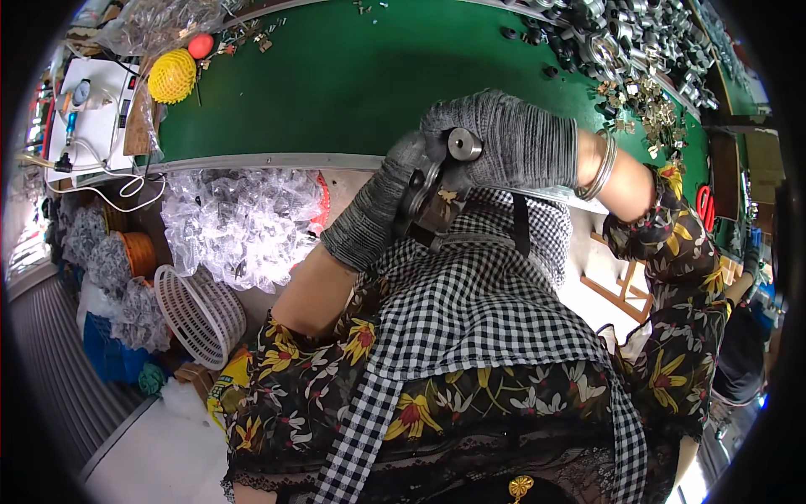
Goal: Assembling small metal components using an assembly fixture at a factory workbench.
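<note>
A green worktop (pixel 277 105) is spanning the far side of the scene. A heap of clear plastic wrappings (pixel 243 227) is filling the space left of the person, just below the near edge. At far right, a pile of silver and black metal parts (pixel 625 42) is crowding the surface. A white basket (pixel 201 323) is leaning on its side at near left, while a white panel (pixel 88 113) with a gauge and tubing is standing at left.

In the middle, at the near edge, the gloved right hand (pixel 512 139) and the gloved left hand (pixel 378 202) are closing around a dark metal piece (pixel 437 210); their grip is partly hiding it. Red-handled scissors (pixel 705 206) are lying at right, beyond the forearm. A yellow ball (pixel 172 76) is sitting at far left, a smaller red ball (pixel 200 46) just beside it. A silver cylinder (pixel 464 144) is showing its round end between the hands.

The metal edge strip (pixel 269 160) is running along the near side, meeting the hands. Open room is stretching beyond them, between the balls and the pile.
</note>
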### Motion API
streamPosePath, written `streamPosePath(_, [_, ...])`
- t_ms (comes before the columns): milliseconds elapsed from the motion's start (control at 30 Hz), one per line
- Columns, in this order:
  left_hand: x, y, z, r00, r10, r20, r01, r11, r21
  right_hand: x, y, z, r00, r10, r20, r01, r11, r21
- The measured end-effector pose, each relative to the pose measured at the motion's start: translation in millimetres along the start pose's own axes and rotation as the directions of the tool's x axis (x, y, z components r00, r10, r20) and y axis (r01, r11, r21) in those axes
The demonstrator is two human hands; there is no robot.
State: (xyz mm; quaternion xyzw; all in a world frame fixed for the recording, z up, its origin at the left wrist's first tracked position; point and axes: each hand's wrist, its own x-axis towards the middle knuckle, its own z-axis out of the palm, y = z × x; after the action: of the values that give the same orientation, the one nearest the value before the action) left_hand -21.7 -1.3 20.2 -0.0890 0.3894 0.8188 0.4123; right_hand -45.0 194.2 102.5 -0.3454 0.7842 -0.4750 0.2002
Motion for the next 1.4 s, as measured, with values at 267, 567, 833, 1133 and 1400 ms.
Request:
streamPosePath(267, [3.7,4.5,-1.2,0.995,-0.009,-0.101,0.023,0.990,0.136,-0.9,9.4,21.1,0.966,0.190,-0.174,-0.210,0.972,-0.105])
streamPosePath(567, [11.6,-5.1,-20.5,0.998,0.034,-0.061,-0.035,0.999,-0.022,-9.5,14.1,15.5,0.959,0.235,-0.156,-0.177,0.932,0.317])
streamPosePath(833, [7.8,0.8,3.1,0.984,0.133,-0.120,-0.108,0.975,0.193,-6.3,11.3,28.1,0.935,0.171,-0.311,-0.195,0.980,-0.047])
streamPosePath(1133, [2.0,-32.4,-43.6,0.872,0.483,0.080,-0.400,0.607,0.687,0.6,25.2,50.3,0.942,0.105,-0.319,-0.135,0.988,-0.075])
streamPosePath(1400, [-12.2,-42.9,-33.2,0.821,0.570,0.027,-0.353,0.469,0.809,14.6,8.5,46.4,0.936,0.258,-0.241,-0.319,0.910,-0.264])
